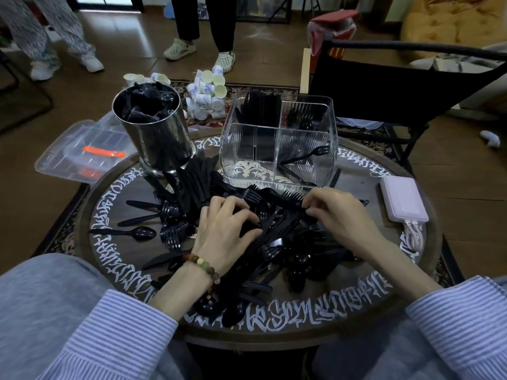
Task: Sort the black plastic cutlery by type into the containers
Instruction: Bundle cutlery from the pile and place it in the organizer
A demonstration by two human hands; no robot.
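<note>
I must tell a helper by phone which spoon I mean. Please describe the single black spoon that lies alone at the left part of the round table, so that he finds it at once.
Start at the round table with white lettering around its rim. Left of the cutlery pile, the spoon lies flat on the dark surface, bowl pointing toward the pile. Unlike its neighbours, it touches nothing.

Clutter around the round table (pixel 354 322)

A pink power bank (pixel 403 200) lies on the right edge; a clear lidded box (pixel 79 149) sits far left, paper cups (pixel 208 91) beyond, a black chair (pixel 384 86) far right.
</note>
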